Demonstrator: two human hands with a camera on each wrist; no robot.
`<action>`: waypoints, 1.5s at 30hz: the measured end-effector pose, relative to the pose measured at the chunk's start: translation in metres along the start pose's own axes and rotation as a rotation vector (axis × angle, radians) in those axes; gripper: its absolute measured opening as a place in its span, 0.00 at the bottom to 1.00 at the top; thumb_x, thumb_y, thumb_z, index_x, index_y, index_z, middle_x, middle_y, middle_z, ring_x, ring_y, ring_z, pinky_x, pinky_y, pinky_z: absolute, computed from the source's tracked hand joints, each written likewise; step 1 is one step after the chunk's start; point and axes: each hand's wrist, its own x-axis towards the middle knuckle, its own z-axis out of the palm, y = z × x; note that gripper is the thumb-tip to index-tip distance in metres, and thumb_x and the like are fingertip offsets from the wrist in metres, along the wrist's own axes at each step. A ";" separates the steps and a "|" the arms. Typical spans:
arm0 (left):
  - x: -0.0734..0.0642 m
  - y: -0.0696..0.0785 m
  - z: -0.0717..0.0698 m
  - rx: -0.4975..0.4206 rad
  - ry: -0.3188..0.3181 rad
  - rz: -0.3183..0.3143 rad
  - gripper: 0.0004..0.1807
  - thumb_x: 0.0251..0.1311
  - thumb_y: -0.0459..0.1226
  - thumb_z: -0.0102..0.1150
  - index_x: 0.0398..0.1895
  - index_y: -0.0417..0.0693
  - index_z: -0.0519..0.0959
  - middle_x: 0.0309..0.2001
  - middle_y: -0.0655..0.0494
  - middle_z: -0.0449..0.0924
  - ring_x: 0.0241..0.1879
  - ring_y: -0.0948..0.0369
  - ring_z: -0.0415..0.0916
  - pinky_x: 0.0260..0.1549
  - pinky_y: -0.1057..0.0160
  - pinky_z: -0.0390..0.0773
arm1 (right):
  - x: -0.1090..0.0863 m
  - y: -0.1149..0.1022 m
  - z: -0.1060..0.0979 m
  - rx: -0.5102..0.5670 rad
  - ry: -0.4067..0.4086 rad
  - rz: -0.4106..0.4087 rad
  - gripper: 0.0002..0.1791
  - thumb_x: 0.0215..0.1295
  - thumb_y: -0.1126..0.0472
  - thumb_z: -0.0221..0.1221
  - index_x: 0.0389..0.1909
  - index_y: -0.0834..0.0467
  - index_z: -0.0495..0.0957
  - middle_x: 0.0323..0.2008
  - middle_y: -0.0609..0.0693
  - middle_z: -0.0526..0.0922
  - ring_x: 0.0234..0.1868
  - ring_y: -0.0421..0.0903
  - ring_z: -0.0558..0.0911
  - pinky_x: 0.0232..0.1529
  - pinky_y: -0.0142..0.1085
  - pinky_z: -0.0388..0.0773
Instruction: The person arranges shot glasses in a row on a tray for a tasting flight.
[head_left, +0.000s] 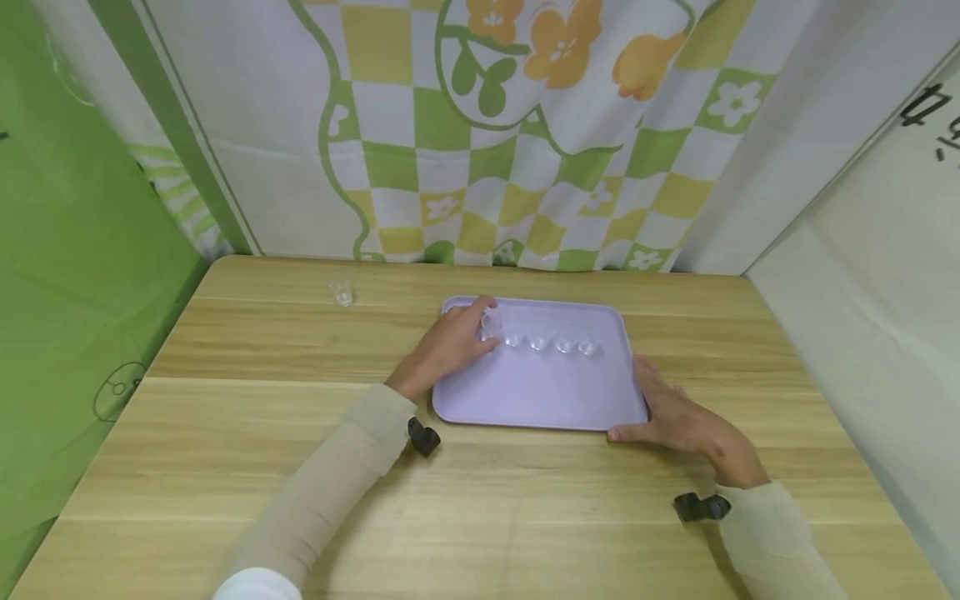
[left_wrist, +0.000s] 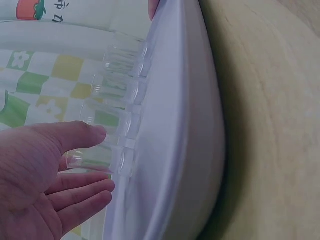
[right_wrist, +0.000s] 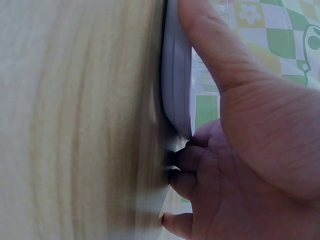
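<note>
A lilac rectangular tray point(head_left: 532, 392) lies on the wooden table with several small clear plastic cups point(head_left: 564, 343) standing on it in a row. My left hand point(head_left: 453, 337) reaches over the tray's left side and holds the leftmost cup point(left_wrist: 92, 159) between thumb and index finger; the other fingers point(left_wrist: 87, 200) extend beside it. At the tray's near right corner my right hand point(head_left: 675, 417) holds the edge, its thumb on the front side and its fingers along the right side. The right wrist view shows those fingers point(right_wrist: 187, 159) bent at the corner, low over the table.
Another small clear cup point(head_left: 342, 293) stands on the table point(head_left: 480, 517) at the back left. Behind the table hangs a checkered, flowered curtain point(head_left: 525, 167). Green fabric point(head_left: 82, 275) borders the left side and a white wall point(head_left: 885, 275) the right.
</note>
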 end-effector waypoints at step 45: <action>-0.053 -0.103 -0.098 0.014 0.493 -0.296 0.33 0.68 0.36 0.63 0.74 0.38 0.65 0.74 0.37 0.57 0.73 0.39 0.56 0.71 0.40 0.58 | 0.000 0.002 -0.001 0.017 0.017 -0.057 0.70 0.61 0.44 0.73 0.80 0.67 0.29 0.78 0.73 0.34 0.77 0.73 0.34 0.64 0.79 0.33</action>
